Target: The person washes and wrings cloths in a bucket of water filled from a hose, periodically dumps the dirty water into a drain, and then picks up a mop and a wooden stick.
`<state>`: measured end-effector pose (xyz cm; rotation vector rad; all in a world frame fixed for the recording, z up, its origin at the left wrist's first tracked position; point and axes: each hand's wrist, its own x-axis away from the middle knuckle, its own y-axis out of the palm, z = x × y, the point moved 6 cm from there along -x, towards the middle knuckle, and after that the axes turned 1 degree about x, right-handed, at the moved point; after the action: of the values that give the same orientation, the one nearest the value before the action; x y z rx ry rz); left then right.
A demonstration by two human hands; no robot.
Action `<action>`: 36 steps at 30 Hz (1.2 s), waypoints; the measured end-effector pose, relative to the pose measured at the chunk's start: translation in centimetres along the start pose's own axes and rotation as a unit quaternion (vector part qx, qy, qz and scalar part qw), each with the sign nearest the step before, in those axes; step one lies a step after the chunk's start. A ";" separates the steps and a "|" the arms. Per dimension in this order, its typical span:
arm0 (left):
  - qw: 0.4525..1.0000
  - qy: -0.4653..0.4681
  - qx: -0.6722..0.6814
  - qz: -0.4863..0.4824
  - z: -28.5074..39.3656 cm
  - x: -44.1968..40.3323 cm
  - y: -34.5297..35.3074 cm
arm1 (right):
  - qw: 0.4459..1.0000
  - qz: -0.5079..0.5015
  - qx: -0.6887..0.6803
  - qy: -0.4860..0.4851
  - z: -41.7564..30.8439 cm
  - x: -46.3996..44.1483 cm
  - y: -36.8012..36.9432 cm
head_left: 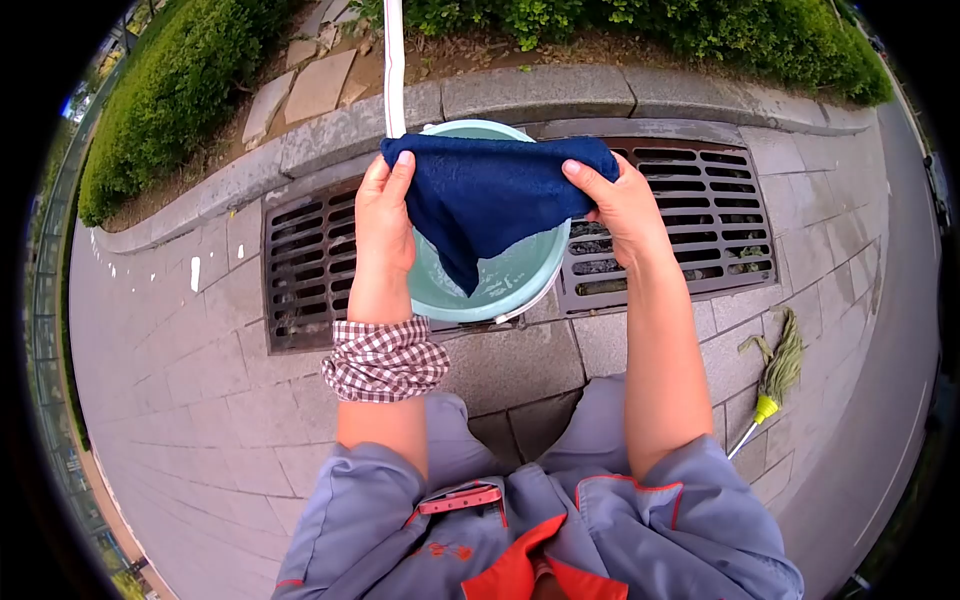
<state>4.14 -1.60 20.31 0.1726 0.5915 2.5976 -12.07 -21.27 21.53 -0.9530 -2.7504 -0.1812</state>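
A dark blue cloth (500, 195) hangs spread between my two hands, its lower corner drooping over the bucket. My left hand (384, 215) pinches the cloth's left upper corner, thumb on the near side. At the right upper corner, my right hand (622, 210) grips it the same way. Beneath the cloth stands a light green bucket (553, 275) with water (510, 275) inside; the cloth hides part of its opening. A white hose or tube (394, 70) comes down from above behind the cloth's left corner, and its lower end is hidden.
Metal drain grates (300, 265) lie under and beside the bucket. A stone kerb (540, 92) runs behind, with hedges (190, 80) beyond. To the right, a mop (780, 370) lies on the paving (200, 350), near the road (900, 350).
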 end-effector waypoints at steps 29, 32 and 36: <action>0.924 -0.171 0.311 -0.142 -3.2 2.7 3.9 | 0.976 -0.096 0.095 -0.170 -0.9 0.9 6.5; 0.907 -0.138 0.382 -0.114 -1.6 2.1 3.3 | 0.981 -0.055 0.132 -0.130 1.6 -0.8 3.6; 0.906 -0.119 0.386 -0.128 -0.5 1.6 2.6 | 0.913 -0.046 0.286 -0.286 -1.8 2.7 5.2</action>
<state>1.50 -3.08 21.02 0.6054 1.4118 1.9218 -10.60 -15.89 24.23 -0.7887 -3.0409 0.9873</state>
